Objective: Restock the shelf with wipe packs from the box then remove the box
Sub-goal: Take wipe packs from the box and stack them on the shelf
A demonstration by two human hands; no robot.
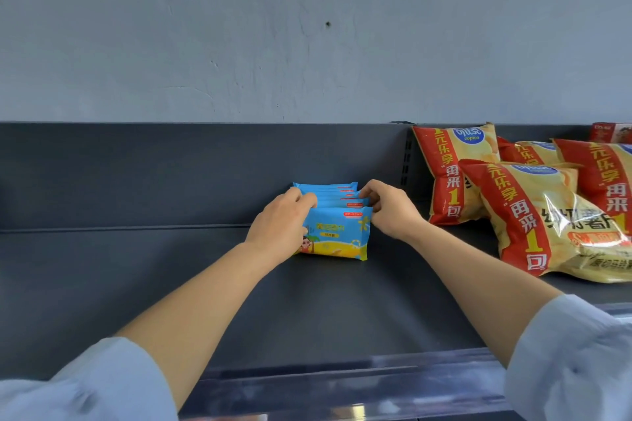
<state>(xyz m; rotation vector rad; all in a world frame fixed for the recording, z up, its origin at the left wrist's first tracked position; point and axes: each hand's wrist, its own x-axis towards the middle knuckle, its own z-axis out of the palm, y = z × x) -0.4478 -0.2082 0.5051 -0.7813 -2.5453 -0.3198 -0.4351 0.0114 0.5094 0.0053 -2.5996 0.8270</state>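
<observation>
Shelf (136,284) holds wipe packs (337,232) left of snack bags (533,215); left hand (278,225) and right hand (390,208) grip the row; press ends evenly, upright

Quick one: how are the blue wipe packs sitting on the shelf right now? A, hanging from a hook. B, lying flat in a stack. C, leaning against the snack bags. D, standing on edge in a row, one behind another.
D: the wipe packs stand upright front to back on the shelf, held at either side by the left hand and right hand, apart from the snack bags.
</observation>
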